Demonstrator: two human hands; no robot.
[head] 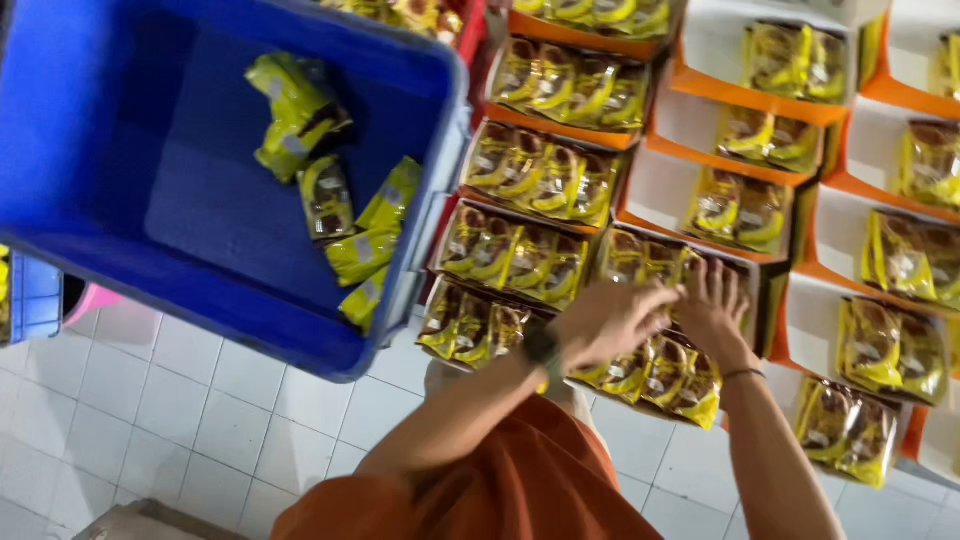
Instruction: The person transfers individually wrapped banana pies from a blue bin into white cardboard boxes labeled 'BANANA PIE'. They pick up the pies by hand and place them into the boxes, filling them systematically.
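Note:
My left hand (612,320) and my right hand (713,312) lie side by side on yellow and brown snack packets (655,372) standing in a row in an open carton. The fingers of both hands are spread and press on the packet tops; neither closes around a packet. A dark watch sits on my left wrist and a thin band on my right. To the left, a blue plastic crate (120,150) holds several loose packets (330,215) of the same kind.
More open white and orange cartons (660,190) with rows of the same packets fill the right and far side. White floor tiles (190,420) show below the crate. My orange garment (520,480) is at the bottom.

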